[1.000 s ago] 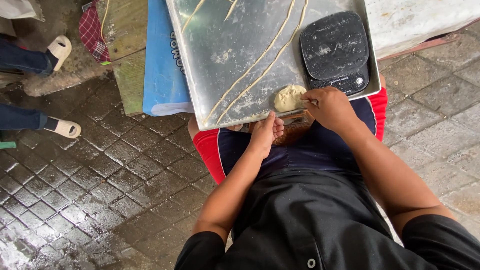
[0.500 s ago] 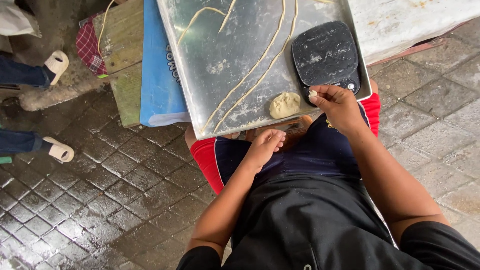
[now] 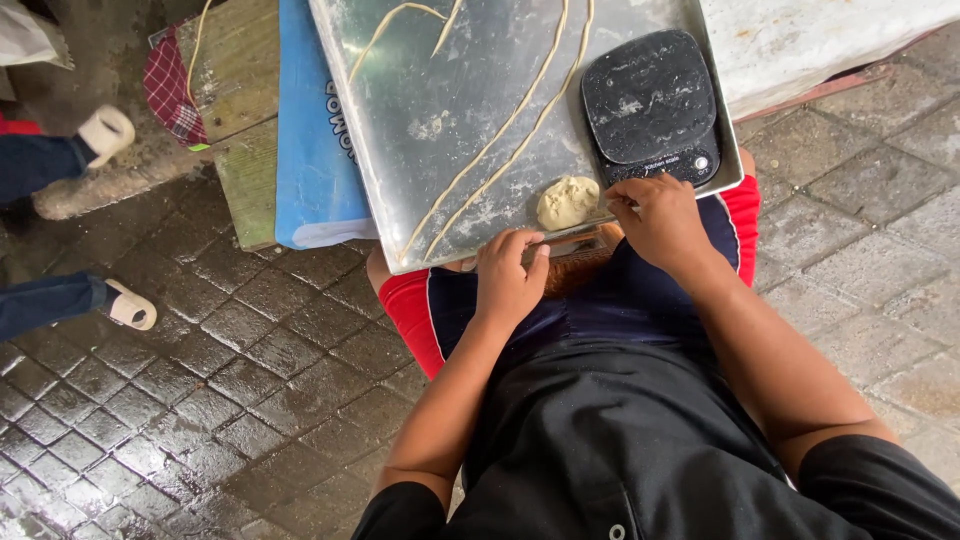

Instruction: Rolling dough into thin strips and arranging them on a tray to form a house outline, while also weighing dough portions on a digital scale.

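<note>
A flour-dusted metal tray [image 3: 440, 120] rests across my lap. On it lie two long thin dough strands [image 3: 500, 135], a small dough ball [image 3: 567, 201] near the front edge, and a black digital scale [image 3: 650, 100] at the right. My left hand [image 3: 505, 278] sits at the tray's near edge, fingers curled over the rim just left of the dough ball. My right hand [image 3: 662, 215] has its fingers bunched together at the scale's front edge, fingertips right beside the dough ball. Whether they pinch any dough is hidden.
A blue flat bag [image 3: 315, 140] and a wooden board [image 3: 235, 110] with a checked cloth [image 3: 165, 90] lie left of the tray. Another person's feet in pale sandals [image 3: 130, 305] stand on wet paving at the left. A white slab [image 3: 830, 35] is at the upper right.
My left hand dropped away from the tray, then came back up to its near edge. My right hand shifted off the dough ball to the scale's front edge.
</note>
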